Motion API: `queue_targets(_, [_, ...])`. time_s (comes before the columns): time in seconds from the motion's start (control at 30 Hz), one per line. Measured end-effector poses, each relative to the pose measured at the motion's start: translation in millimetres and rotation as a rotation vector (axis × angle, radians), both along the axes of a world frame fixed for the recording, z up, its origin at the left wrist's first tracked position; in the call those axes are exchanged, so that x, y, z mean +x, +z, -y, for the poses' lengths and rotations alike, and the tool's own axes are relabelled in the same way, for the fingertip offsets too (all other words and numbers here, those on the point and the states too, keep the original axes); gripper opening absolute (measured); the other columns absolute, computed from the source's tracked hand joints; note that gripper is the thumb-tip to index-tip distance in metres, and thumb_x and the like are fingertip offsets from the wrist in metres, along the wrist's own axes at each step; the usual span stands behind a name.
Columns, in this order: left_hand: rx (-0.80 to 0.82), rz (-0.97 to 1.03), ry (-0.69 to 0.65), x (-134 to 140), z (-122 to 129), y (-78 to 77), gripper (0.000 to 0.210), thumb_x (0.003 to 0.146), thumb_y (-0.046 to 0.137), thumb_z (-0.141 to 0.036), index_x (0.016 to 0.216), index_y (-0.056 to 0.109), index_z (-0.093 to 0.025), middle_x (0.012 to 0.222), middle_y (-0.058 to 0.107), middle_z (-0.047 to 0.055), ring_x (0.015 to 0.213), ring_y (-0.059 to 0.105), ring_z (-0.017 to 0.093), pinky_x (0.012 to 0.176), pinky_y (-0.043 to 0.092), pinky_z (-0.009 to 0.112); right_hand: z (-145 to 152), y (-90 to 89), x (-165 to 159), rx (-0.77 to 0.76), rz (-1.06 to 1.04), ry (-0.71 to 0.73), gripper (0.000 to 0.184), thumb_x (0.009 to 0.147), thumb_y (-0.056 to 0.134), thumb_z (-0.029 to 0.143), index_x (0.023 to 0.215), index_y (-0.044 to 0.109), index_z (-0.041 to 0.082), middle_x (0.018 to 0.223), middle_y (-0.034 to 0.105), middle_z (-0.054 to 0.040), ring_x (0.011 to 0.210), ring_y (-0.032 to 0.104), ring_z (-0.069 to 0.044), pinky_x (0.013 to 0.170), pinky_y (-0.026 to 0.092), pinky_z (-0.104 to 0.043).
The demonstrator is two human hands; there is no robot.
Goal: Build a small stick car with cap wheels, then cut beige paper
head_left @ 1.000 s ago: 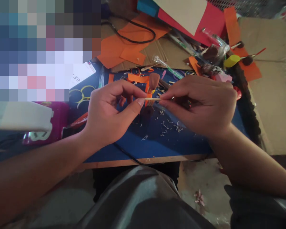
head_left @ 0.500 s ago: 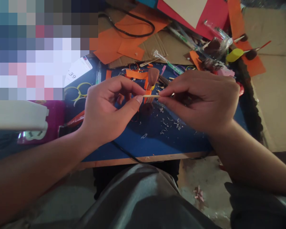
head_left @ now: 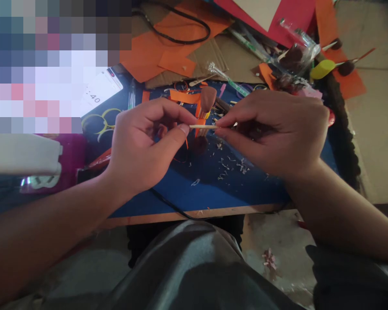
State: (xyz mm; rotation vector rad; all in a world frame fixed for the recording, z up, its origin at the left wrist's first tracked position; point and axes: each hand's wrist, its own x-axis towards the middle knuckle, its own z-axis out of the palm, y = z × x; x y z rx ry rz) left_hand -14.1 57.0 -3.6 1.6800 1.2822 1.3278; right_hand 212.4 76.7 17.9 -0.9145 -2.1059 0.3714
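Knee in grey fabric [head_left: 194, 267] sat nearest the camera, under the desk's wooden front edge [head_left: 194, 214]. Black cable [head_left: 168, 203] ran over that edge onto the blue board [head_left: 213, 189], which carried pale shavings [head_left: 228, 165].

Left hand [head_left: 142, 144] was clenched in a pinch: thumb and forefinger gripped the left end of a thin wooden stick [head_left: 203, 126]. Right hand [head_left: 274, 129] was pinched the same way on the stick's right end. Stick was held level between the two hands, above the blue board, not touching it. Couldn't tell whether the right hand held anything more inside the fist.

Just behind the stick stood a small brown-headed piece on orange paper strips [head_left: 207, 100]; whether it touched the stick wasn't clear. Left of the hands: yellow rings [head_left: 100, 122] on the board, a phone screen [head_left: 98, 92] showing digits, and a white-and-magenta box [head_left: 29, 159] near the desk's left side.

Further back: orange paper sheets [head_left: 158, 51] on brown cardboard [head_left: 213, 58], with a second black cord [head_left: 181, 30] looped over them. Clear-wrapped sticks [head_left: 228, 81] lay diagonally behind the board. Far right: yellow blob on a stick [head_left: 323, 69] and dark-headed sticks [head_left: 345, 66] on an orange strip. Red sheet [head_left: 287, 17] at the top edge.
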Motion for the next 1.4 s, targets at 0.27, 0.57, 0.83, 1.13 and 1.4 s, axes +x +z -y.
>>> queue_targets(0.27, [0.062,0.092,-0.083,-3.3,-5.4,-7.6,0.010,0.089,0.075,-0.020,0.085,0.080,-0.027,0.070,0.072,-0.004,0.058,0.059,0.011,0.049,0.040,0.030,-0.2,0.1,-1.2,-0.001,-0.012,0.006,0.014,0.087,0.085,0.023,0.089,0.080,0.036,0.084,0.079,0.0015,0.063,0.067,-0.022,0.054,0.054,-0.041])
queue_targets(0.57, [0.043,-0.028,-0.027,-2.4,-5.6,-5.3,0.012,0.085,0.085,-0.035,0.082,0.075,-0.029,0.069,0.068,-0.003,0.055,0.057,0.013,0.049,0.041,0.030,-1.3,-3.4,1.9,-0.035,-0.045,0.000,0.010,0.085,0.087,0.035,0.091,0.080,0.040,0.085,0.078,0.0007,0.070,0.072,-0.026,0.056,0.058,-0.044])
queue_targets(0.83, [0.014,-0.022,0.001,-1.3,-4.6,-4.3,0.011,0.082,0.084,-0.032,0.079,0.074,-0.028,0.069,0.070,-0.003,0.058,0.060,0.013,0.050,0.043,0.028,-2.2,-4.4,1.9,-0.002,-0.054,0.018,0.013,0.084,0.088,0.031,0.091,0.081,0.038,0.083,0.077,-0.0002,0.068,0.071,-0.025,0.058,0.059,-0.045])
queue_targets(1.13, [-0.003,-0.040,-0.011,-0.8,-4.5,-4.8,0.013,0.082,0.084,-0.034,0.079,0.073,-0.028,0.069,0.070,-0.002,0.057,0.058,0.014,0.048,0.041,0.029,-2.3,-5.8,2.7,0.005,-0.063,0.019,0.017,0.082,0.089,0.028,0.092,0.081,0.039,0.084,0.076,0.0002,0.067,0.070,-0.025,0.059,0.059,-0.045])
queue_targets(1.4, [-0.024,-0.039,0.012,1.8,-2.6,-2.3,0.014,0.082,0.084,-0.033,0.077,0.073,-0.028,0.068,0.069,-0.003,0.055,0.056,0.012,0.048,0.041,0.029,-4.3,-6.9,-0.4,0.084,-0.078,0.046,0.020,0.082,0.082,0.017,0.091,0.080,0.035,0.081,0.078,0.0010,0.061,0.065,-0.021,0.050,0.051,-0.040])
